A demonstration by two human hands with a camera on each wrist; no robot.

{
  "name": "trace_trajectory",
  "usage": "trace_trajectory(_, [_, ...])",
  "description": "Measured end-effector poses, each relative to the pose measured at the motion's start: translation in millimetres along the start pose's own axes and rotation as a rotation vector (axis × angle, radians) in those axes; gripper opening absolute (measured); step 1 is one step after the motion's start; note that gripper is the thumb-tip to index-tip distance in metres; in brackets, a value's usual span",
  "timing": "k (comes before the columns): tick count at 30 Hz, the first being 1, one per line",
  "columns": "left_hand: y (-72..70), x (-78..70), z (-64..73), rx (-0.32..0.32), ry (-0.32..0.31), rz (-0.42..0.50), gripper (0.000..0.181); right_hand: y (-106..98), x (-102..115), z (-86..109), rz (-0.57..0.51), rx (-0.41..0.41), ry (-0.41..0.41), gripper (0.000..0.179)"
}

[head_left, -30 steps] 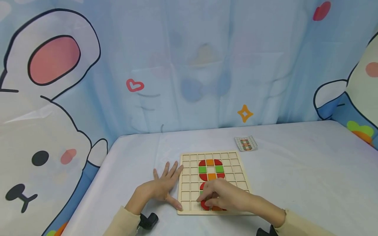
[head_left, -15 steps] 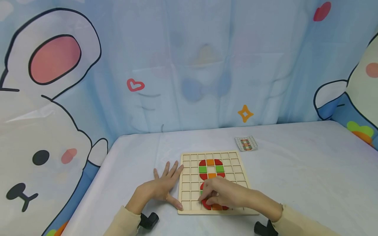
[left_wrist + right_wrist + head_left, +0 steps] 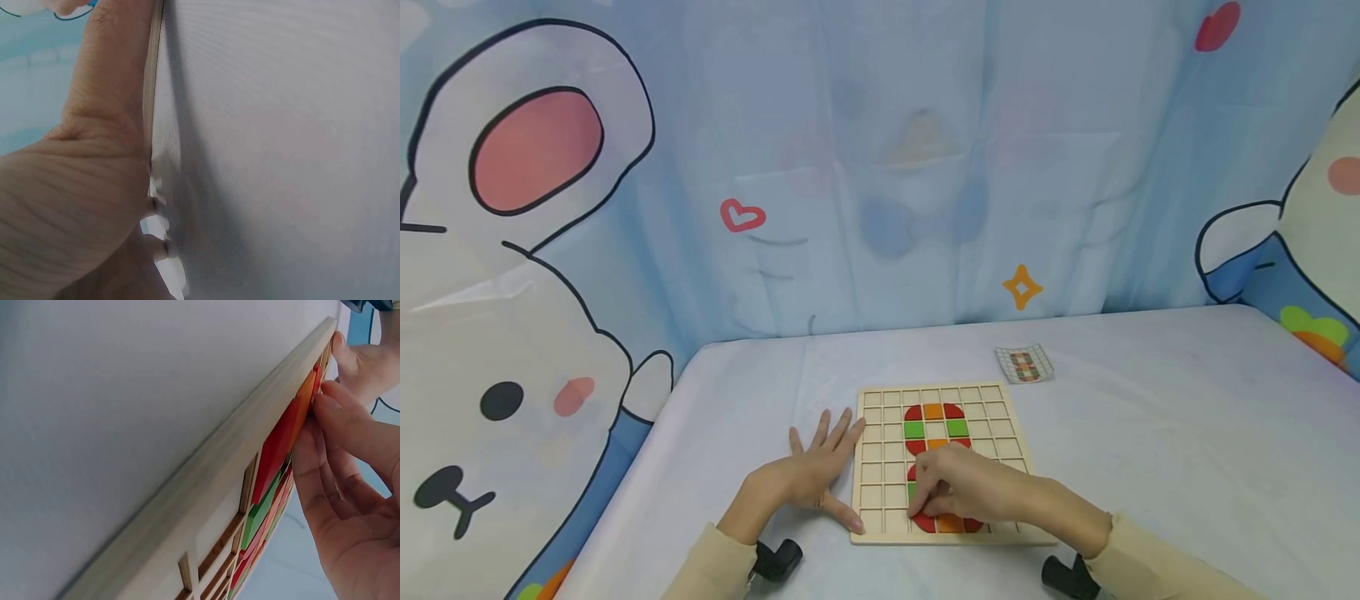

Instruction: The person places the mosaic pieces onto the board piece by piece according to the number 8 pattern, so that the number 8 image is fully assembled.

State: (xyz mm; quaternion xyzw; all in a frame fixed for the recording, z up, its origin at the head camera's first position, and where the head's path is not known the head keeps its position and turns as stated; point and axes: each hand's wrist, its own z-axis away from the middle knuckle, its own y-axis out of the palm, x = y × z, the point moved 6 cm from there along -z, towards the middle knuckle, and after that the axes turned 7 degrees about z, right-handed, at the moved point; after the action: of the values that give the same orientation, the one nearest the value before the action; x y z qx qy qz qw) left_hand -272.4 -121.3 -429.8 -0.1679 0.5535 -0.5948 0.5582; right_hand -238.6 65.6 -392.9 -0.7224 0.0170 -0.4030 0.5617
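Note:
A square wooden grid board lies on the table, with colored tiles set in its middle columns. My left hand rests along its left side, fingers spread, thumb at the near left corner. In the left wrist view, the thumb lies along the board's edge. My right hand reaches over the board from the right, thumb and index finger bent at a red quarter-round tile in the near row. An orange square tile sits beside it. The hand covers part of the lower tiles; the right wrist view shows its fingertips close together at the red tile.
A small pattern card with a printed grid lies beyond the board's far right corner. White cloth covers the table. Behind it hangs a blue curtain with cartoon prints. Both wrists carry black camera mounts.
My right hand has shifted slightly right, its thumb and index finger drawing closer together at the near red tile. More of the near row shows now. The left hand keeps its place.

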Motion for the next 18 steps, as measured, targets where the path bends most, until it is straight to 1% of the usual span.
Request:
trace_trajectory(4, [-0.1, -0.7, 0.0, 0.001, 0.0, -0.001, 0.135, 0.5, -0.7, 1.7, -0.031, -0.005, 0.016, 0.017])
trace_trajectory(6, [-0.2, -0.6, 0.3, 0.003, 0.0, -0.001, 0.135, 2.4, -4.5, 1.9, -0.033, -0.012, 0.011, 0.018])
trace_trajectory(10, [-0.4, -0.7, 1.0, 0.004, 0.004, 0.001, 0.135, 11.2, -22.4, 3.6, 0.008, -0.05, -0.052, 0.018])
trace_trajectory(12, [-0.6, -0.9, 1.4, 0.003, 0.007, -0.001, 0.136, 10.8, -26.0, 7.2, 0.033, -0.068, -0.065, 0.015])
trace_trajectory(14, [-0.7, -1.2, 1.6, 0.001, 0.012, 0.002, 0.136, 5.2, -26.0, 12.7, 0.04, -0.088, -0.049, 0.012])
trace_trajectory(18, [-1.3, -1.8, 2.1, 0.0, 0.013, 0.007, 0.136, -21.1, -16.6, 29.6, 0.017, -0.14, 0.036, 0.012])
